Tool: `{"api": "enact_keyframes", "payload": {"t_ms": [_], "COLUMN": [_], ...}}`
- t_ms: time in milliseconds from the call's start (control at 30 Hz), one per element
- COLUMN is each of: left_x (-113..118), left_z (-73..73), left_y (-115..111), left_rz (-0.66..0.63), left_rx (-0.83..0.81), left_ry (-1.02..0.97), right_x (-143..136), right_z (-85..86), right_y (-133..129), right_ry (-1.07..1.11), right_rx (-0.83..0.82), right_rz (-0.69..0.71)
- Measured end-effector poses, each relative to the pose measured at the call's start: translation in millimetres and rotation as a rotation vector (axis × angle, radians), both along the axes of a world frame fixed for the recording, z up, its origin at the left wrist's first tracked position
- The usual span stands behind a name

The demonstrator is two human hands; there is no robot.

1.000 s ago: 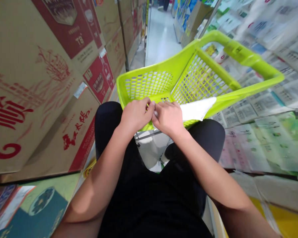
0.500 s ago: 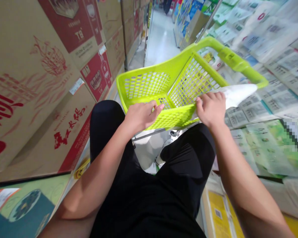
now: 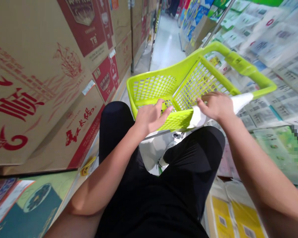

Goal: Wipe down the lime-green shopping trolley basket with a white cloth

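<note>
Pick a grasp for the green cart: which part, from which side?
Probably the handle of the green cart, from its outer end, at the person's right: it juts out beyond the cart's body, and the open gap behind it should leave room to wrap around.

Blk top (image 3: 149,211), blk trousers (image 3: 197,157), prob. wht shoe (image 3: 170,146)

Cart basket (image 3: 185,71): smooth, glossy plastic. White sheet (image 3: 199,117): matt, cloth or paper. Cartons (image 3: 34,33): matt cardboard.
</note>
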State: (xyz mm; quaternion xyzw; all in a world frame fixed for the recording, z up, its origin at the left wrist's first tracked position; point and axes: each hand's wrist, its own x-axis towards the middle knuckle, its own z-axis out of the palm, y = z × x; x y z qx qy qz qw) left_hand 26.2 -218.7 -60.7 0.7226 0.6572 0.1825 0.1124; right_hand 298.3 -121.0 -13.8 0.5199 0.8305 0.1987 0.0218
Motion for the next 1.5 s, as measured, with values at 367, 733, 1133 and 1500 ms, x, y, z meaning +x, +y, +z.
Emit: {"api": "enact_keyframes", "payload": {"t_ms": [367, 733, 1133, 1500], "left_x": [20.9, 11.2, 4.6, 6.1], "left_z": [0.5, -5.5, 2.9, 8.3], "left_y": [-5.9, 2.1, -4.8, -5.0], "left_rz": [0.083, 0.047, 0.032, 0.067], "left_rx": [0.022, 0.03, -0.004, -0.06], "left_ry": [0.05, 0.103, 0.146, 0.192], "right_x": [-84.9, 44.4, -32.5, -27.7], "right_z": [-32.3, 7.0, -23.5, -40.6], "right_y": [-58.4, -16.4, -41.9, -36.8], "right_ry": [0.085, -0.039, 0.071, 0.243], "right_rx": [-0.151, 0.123, -0.031, 0.216], "right_rz": [0.163, -0.192, 0.068, 0.018]}}
